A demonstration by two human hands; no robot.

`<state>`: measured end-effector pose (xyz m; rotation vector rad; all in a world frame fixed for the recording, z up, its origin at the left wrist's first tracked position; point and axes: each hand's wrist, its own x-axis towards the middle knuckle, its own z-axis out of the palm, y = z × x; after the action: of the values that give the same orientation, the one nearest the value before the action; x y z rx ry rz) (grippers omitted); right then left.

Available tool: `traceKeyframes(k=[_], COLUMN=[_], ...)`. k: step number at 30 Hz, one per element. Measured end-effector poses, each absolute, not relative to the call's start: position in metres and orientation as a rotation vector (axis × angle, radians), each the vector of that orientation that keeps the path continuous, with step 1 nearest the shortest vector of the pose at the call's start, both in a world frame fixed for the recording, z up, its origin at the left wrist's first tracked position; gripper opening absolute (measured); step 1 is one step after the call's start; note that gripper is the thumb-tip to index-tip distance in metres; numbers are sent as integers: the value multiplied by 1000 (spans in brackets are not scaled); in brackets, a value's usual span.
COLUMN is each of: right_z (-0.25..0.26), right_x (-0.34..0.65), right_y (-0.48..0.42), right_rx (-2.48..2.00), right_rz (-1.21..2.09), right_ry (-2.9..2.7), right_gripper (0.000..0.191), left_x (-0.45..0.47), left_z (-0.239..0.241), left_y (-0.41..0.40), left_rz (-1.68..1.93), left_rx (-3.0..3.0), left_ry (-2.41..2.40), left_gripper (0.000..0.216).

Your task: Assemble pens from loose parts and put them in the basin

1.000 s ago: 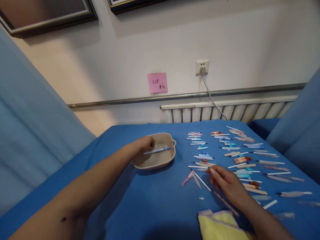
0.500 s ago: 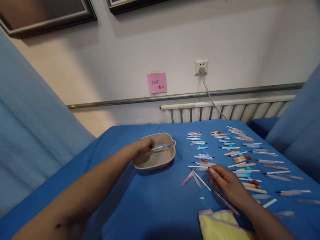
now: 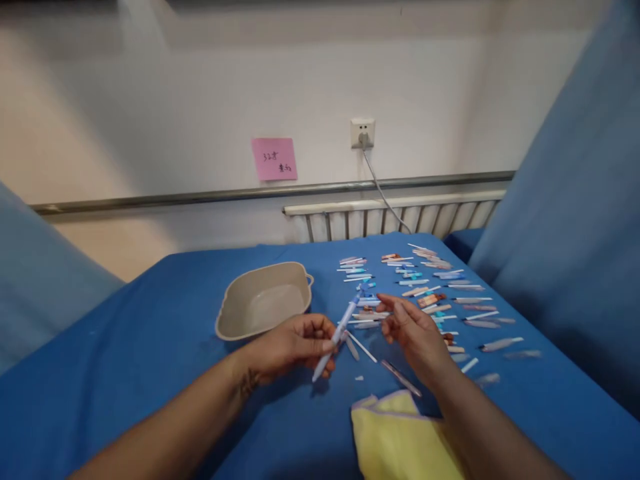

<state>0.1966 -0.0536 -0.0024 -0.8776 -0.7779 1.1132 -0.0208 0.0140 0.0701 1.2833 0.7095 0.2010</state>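
A pale blue and white pen [image 3: 345,325] is pinched in the fingers of my left hand [image 3: 295,345], slanting up to the right above the blue cloth. My right hand [image 3: 416,337] hovers just right of the pen's upper end, fingers apart and nothing visible in them. Beneath and beyond it lie disassembled pen parts, among them a white refill tube [image 3: 362,347] and a pinkish clear barrel [image 3: 401,378]. Behind my left hand stands a beige plastic basin [image 3: 230,313] with a small loop handle on its right side.
Rows of pen barrels, caps and refills [image 3: 433,300] cover the right of the blue-clothed table [image 3: 165,333]. A yellow cloth [image 3: 400,440] lies at the front. Behind are a radiator [image 3: 340,223], a plugged socket [image 3: 363,133] and a pink note [image 3: 275,159]; blue curtains [image 3: 545,200] hang at the sides.
My left hand has come out of the basin with the pen, moving right and toward me. My right hand has lifted off the pen parts and loosened its fingers. The view has shifted right.
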Motion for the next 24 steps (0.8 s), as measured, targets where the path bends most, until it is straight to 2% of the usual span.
traceKeyframes(k=[8, 16, 24], right_z=[-6, -13, -11], right_x=[203, 195, 186], right_y=[-48, -47, -51], right_rx=[-886, -853, -804], right_rz=[1107, 1259, 1256], right_ry=[-787, -759, -728], right_gripper=[26, 21, 18], left_x=[9, 9, 14], left_z=[9, -11, -20], left_y=[-15, -26, -31], left_rz=[321, 363, 452], left_rx=[1063, 958, 876], left_ry=[603, 616, 622], left_gripper=[19, 22, 24])
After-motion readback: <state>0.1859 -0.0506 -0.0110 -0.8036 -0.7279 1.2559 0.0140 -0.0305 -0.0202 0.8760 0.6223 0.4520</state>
